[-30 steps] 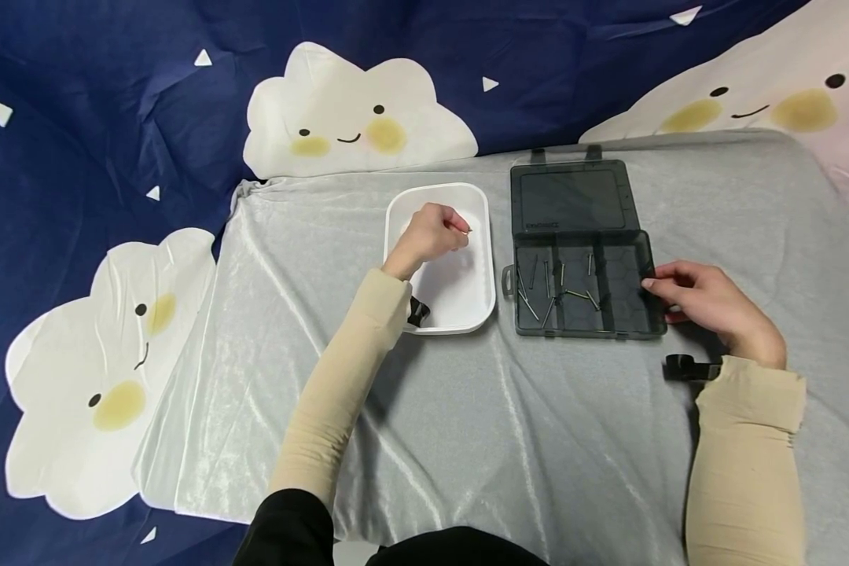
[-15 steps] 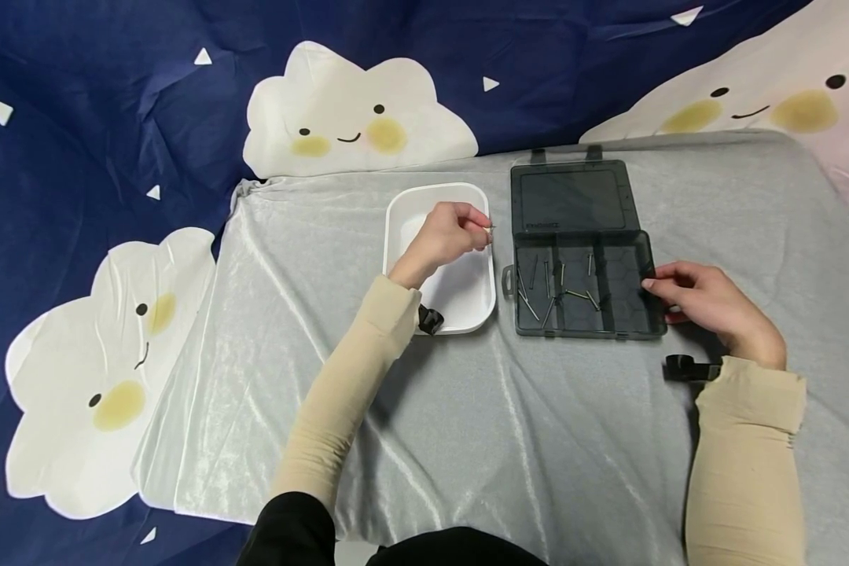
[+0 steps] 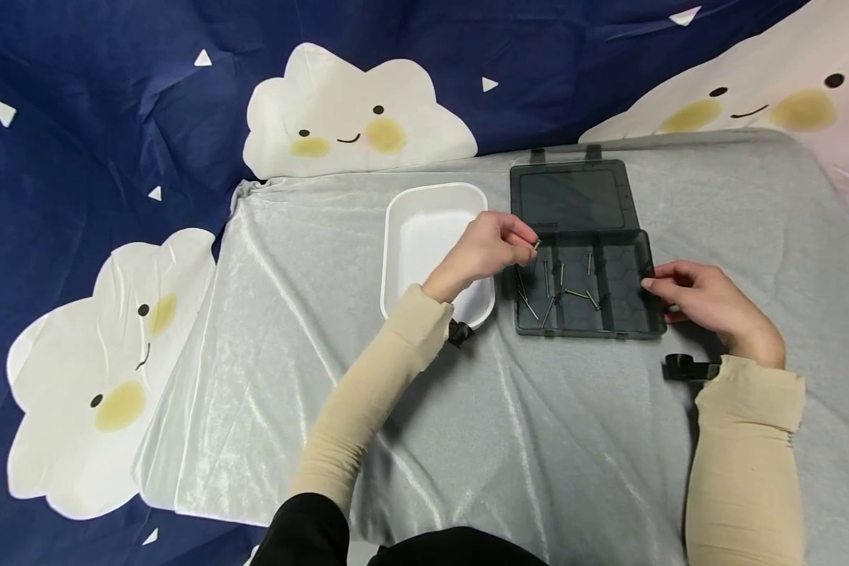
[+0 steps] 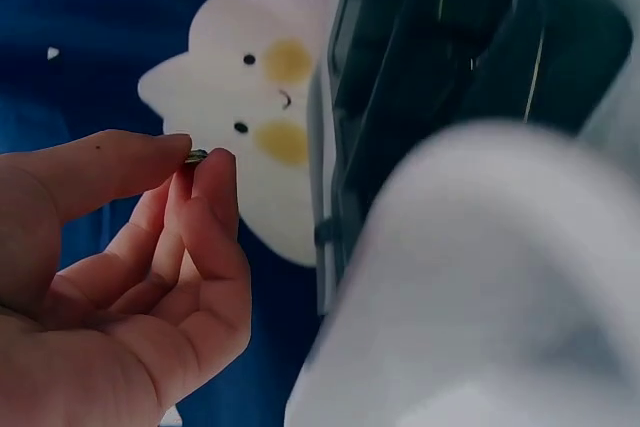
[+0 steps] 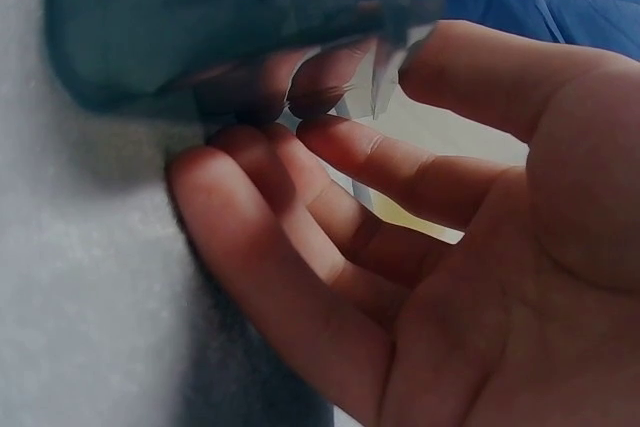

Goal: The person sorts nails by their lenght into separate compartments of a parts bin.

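Observation:
Between thumb and fingertips my left hand point(image 3: 483, 248) pinches a small brass-coloured screw point(image 4: 196, 156); most of its length is hidden by the fingers. This hand hovers over the left edge of a dark translucent compartment box point(image 3: 626, 310), near its hinge side. Several thin metal screws point(image 3: 546, 279) lie in the left and middle compartments, while the right compartment shows none. My right hand point(image 3: 718, 303) holds the box's right wall, thumb at the rim and fingers against the outside and low underneath. In the right wrist view the thumb and fingers meet the box's corner.
A white tray point(image 3: 424, 236) stands just left of the box, under my left forearm. The box's lid point(image 3: 571, 198) lies folded back towards the far edge of the table. Grey cloth point(image 3: 453, 440) covers the table, and a blue cloud-patterned sheet point(image 3: 523, 39) hangs behind.
My left hand has moved right with the screw, from above the white tray to above the box's left edge. The right hand has stayed at the box's right wall.

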### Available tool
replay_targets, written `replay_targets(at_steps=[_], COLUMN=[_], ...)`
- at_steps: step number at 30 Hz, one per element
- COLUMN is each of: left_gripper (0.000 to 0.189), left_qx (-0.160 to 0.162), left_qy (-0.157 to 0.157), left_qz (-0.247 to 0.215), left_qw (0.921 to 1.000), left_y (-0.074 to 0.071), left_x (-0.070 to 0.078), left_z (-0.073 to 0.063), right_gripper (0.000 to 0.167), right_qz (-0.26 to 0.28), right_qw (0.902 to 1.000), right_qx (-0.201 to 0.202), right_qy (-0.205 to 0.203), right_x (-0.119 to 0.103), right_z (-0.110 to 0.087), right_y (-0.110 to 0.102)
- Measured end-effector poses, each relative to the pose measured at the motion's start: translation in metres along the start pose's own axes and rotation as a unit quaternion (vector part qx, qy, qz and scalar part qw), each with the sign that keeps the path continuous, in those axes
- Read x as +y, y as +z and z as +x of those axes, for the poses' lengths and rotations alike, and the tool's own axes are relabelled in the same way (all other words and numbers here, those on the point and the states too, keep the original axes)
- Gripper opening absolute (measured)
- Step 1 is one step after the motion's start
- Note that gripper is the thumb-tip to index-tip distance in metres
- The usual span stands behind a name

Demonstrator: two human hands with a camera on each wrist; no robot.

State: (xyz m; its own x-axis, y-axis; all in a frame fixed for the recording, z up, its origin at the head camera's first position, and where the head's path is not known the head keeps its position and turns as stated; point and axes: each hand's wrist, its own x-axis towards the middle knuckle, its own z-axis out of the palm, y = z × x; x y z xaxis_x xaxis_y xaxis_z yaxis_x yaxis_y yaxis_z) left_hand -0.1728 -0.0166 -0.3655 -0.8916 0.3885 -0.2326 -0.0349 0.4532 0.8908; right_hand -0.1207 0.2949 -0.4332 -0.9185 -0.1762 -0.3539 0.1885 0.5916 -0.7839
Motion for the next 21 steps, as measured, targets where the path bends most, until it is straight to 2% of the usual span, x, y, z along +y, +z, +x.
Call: replay_targets(at_steps=[7,21], left_gripper=[0.018,0.014], left_qx=[-0.046,-0.071], left_qy=[0.021,0.022], left_qz=[0.038,0.162], left_qw=[0.998,0.984], left_y=[0.022,0.064], left_x=[0.008,0.012], left_z=[0.0,0.0], right_gripper=[0.056,0.06], right_qz=[-0.003,-0.023], right_qw=[1.0,0.9997], right_qx=[-0.002,0.002], right_qy=[0.002,0.007], right_x=[0.0,-0.002], right_z=[0.001,0.001], right_y=[0.0,0.001])
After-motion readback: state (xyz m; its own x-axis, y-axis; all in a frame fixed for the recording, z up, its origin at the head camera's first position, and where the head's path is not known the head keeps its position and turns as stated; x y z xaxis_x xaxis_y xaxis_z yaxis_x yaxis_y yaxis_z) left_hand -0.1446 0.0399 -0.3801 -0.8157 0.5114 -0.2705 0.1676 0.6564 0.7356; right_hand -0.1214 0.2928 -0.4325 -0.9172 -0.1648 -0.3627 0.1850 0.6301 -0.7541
